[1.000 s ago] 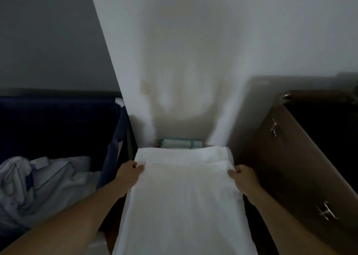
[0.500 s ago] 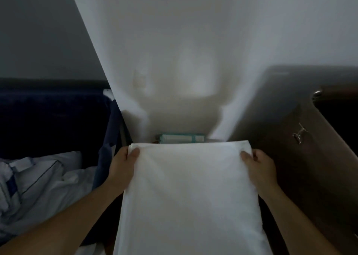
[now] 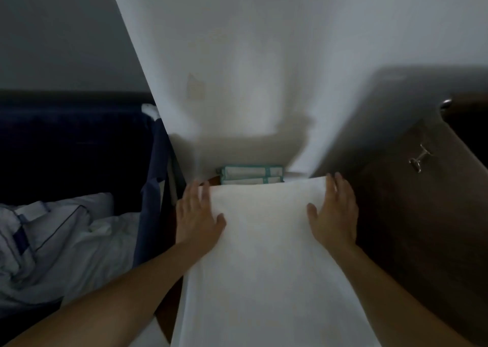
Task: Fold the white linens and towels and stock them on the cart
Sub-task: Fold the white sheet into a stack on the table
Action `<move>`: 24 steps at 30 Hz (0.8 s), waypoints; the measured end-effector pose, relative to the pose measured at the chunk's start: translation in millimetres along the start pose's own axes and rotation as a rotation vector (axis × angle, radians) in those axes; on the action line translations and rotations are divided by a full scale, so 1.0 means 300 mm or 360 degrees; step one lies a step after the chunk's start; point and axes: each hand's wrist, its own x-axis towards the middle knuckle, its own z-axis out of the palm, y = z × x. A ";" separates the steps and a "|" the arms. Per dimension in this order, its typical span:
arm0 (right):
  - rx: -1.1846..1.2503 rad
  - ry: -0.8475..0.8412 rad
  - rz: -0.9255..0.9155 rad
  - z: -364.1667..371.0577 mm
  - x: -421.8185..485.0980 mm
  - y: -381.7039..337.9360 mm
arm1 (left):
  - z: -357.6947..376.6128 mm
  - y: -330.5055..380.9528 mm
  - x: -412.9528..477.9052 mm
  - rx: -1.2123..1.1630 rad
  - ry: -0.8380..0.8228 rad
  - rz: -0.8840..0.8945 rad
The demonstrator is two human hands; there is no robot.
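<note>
White linen (image 3: 266, 254): folded strip, lying flat between the blue bag (image 3: 150, 188) and the brown cabinet (image 3: 409, 214); far edge just short of the teal boxes (image 3: 250, 173).
Left hand (image 3: 196, 214): grip spread, palm flat on the far-left corner.
Right hand (image 3: 334, 212): grip spread, palm flat on the far-right corner.
Blue bag: holds crumpled linens (image 3: 66, 241).

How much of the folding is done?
One white sheet already looks folded into a long strip. The left hand and right hand press flat on it. Left to do: the crumpled linens in the blue bin beside it are unfolded.
</note>
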 end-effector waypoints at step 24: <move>-0.0324 -0.0571 0.0263 -0.084 -0.657 0.229 | 0.081 -0.007 -0.610 0.0439 -0.0549 0.0028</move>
